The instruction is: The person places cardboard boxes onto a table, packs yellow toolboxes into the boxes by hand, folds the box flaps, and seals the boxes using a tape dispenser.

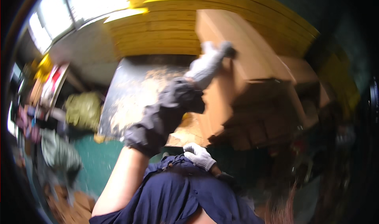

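My left hand (207,65), in a white knitted glove with grey fingertips, reaches forward to a large brown cardboard box (252,46). Its fingers rest at the box's left edge and look bent over it, though motion blurs them. A dark sleeve cover wraps that forearm. Close to my body, my right hand (200,157) is in a similar white glove, its thumb and fingers apart and nothing visible in it. Below the large box's raised side, several brown cardboard pieces (252,125) lie in shadow, their exact form unclear.
A worn grey tabletop (118,94) with pale scuffs lies left of the box. Stacked yellow boards (166,30) stand behind it. Olive (83,110) and pale green sacks (59,151) sit at the left. Cardboard (75,206) lies on the green floor (96,161) at lower left.
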